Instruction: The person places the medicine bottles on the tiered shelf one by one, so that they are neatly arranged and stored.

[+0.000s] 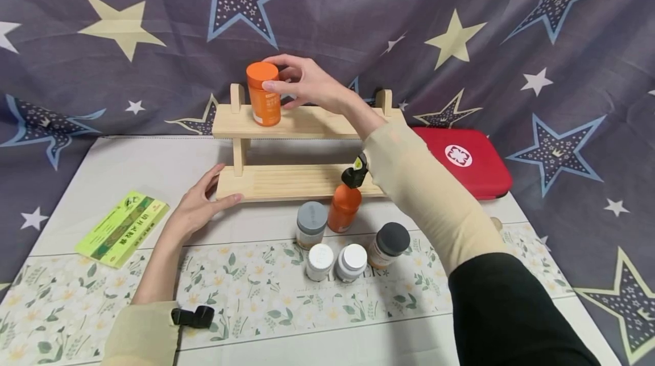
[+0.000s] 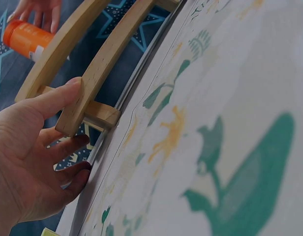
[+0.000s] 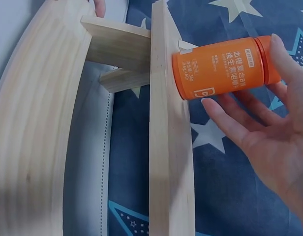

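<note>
Before starry cloth (image 1: pixel 338 19), a vitamin bottle (image 1: pixel 265 102) is pinched by the right hand (image 1: pixel 313 83), a wooden rack (image 1: pixel 297 182) by the left hand (image 1: pixel 196 209); shelving seems underway, gentle release needed.

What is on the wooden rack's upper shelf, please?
An orange vitamin bottle, held by the right hand, is near the left end of the upper shelf; whether it rests there is unclear. In the head view, the right forearm hides part of the right end.
</note>
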`<state>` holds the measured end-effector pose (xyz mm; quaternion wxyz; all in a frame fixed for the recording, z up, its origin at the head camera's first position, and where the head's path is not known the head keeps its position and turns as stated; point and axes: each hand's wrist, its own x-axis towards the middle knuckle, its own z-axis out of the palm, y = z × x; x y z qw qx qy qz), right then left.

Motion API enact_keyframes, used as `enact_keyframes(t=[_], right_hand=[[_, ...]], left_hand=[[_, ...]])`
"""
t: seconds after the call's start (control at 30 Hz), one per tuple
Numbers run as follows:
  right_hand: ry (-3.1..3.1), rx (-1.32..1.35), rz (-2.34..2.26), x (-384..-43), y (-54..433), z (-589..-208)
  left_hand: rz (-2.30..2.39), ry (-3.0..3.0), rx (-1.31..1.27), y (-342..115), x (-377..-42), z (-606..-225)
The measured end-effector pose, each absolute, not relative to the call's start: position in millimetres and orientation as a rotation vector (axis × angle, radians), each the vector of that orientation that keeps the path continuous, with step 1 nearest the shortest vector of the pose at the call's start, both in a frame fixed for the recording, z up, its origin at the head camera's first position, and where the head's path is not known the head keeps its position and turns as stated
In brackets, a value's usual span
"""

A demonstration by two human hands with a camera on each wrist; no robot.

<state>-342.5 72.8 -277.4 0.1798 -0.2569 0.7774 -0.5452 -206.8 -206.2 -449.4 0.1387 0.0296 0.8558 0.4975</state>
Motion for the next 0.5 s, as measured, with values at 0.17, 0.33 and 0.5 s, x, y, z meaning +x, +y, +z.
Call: enact_keyframes(t=[0.17, 0.33, 0.5], right_hand=[[2.238, -0.716, -1.497, -336, 82, -275], [2.295, -0.756, -1.469, -328, 101, -277], [2.339, -0.824, -1.432, -318, 124, -280]], left_hand=[[1.450, 2.468, 0.085, -206, -206, -449], [1.441, 2.470, 0.079, -206, -206, -450], [1.438, 2.472, 0.079, -205, -206, -450]])
